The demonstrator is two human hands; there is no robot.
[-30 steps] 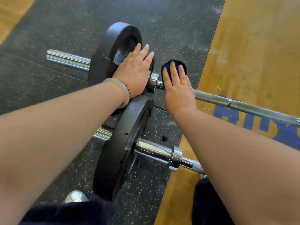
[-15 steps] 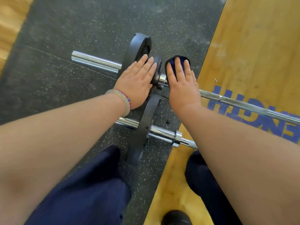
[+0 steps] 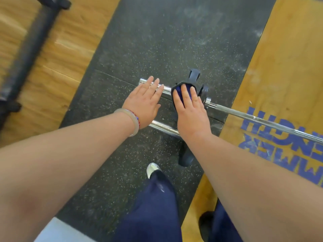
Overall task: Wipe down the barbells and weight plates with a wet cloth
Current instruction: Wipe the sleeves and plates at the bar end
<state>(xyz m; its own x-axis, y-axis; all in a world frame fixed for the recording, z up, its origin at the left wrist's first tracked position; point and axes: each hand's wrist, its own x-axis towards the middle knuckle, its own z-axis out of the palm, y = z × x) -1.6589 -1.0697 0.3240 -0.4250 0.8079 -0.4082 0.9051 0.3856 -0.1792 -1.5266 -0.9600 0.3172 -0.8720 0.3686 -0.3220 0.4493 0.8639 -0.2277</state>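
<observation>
Down on the speckled black mat [image 3: 157, 41], the right hand [image 3: 189, 110] presses a dark blue cloth [image 3: 176, 89] with its palm flat onto the thin black weight plate [image 3: 194, 74]. The left hand [image 3: 143, 102] lies open and empty over the shiny silver barbell [image 3: 167, 88]. Upside-down blue floor letters [image 3: 272, 130] end in "NGTH".

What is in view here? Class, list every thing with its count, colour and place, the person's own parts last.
mat: one, black speckled, centre
wooden floor: tan, both sides; blue lettering at right
barbells: two, chrome, lying on the mat
weight plates: two, dark, edge-on, one per barbell
cloth: one, blue, under the right hand
bracelet: one, pale, left wrist
trousers: dark blue, bottom centre
left hand: flat, over the far barbell
right hand: flat, pressing the cloth
</observation>
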